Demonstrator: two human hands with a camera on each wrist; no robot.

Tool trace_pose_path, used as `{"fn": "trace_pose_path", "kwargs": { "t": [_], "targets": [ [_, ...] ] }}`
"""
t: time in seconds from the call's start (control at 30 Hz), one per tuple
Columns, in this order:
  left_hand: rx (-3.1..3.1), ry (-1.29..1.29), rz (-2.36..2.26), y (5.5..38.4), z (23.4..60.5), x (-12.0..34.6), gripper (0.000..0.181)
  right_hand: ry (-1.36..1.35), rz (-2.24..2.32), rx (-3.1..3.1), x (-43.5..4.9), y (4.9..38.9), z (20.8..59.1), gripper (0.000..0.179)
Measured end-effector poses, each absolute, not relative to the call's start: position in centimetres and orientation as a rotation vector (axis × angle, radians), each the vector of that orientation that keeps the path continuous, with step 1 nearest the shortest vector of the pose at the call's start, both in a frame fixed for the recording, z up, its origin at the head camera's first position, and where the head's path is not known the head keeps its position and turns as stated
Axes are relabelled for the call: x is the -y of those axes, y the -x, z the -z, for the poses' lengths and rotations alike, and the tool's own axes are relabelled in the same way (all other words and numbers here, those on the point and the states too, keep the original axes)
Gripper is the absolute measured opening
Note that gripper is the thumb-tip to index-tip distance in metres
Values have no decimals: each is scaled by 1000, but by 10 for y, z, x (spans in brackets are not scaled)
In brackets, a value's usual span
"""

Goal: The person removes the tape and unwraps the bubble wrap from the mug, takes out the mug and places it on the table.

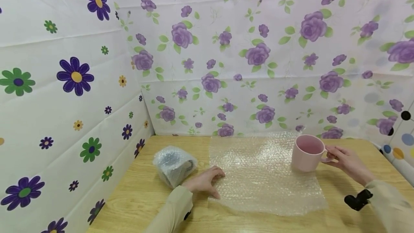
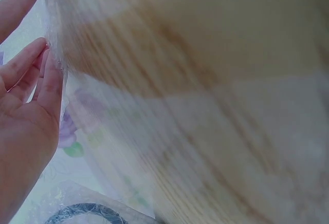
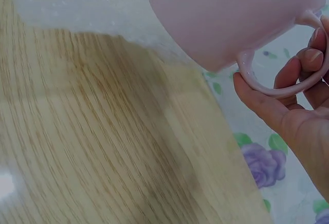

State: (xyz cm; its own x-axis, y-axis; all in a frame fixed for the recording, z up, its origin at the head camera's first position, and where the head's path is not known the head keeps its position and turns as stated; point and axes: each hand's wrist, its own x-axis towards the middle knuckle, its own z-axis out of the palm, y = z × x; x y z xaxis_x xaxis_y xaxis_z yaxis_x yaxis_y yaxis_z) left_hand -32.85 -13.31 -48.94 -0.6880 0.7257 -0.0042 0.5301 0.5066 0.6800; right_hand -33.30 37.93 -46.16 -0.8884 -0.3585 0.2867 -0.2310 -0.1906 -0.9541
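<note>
A pink mug [image 1: 305,156] stands upright over the right side of a clear bubble wrap sheet [image 1: 258,182]. My right hand [image 1: 347,163] grips it by the handle [image 3: 247,72], with the thumb and fingers around the loop in the right wrist view. At the sheet's left edge, my left hand [image 1: 205,181] rests with fingers extended; in the left wrist view the fingertips [image 2: 41,47] meet the wrap's edge. Just left of that hand lies a bubble-wrapped bundle [image 1: 173,164], a dark curved rim showing through its open end.
The wooden table [image 1: 129,193] carries all of this. A white cloth with purple flowers [image 1: 257,53] hangs along the back, and another flowered cloth [image 1: 74,118] closes off the left. A dotted cloth [image 1: 399,146] shows at the far right.
</note>
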Motion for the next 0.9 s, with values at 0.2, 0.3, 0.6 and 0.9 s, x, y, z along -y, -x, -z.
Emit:
{"fn": "trace_pose_path", "kwargs": {
  "t": [0.2, 0.3, 0.6, 0.9],
  "targets": [
    [-2469, -1059, -955, 330, 489, 134, 67, 723, 2257, -1886, -393, 334, 465, 28],
    [-2473, -1070, -954, 332, 490, 134, 67, 711, 2263, -1879, -399, 334, 466, 29],
    [-2474, -1060, -958, 330, 493, 133, 66, 717, 2280, -1812, -418, 329, 469, 31],
    [-2477, -1056, -940, 328, 491, 133, 66, 678, 2266, -1838, -436, 326, 472, 28]
  ]
}}
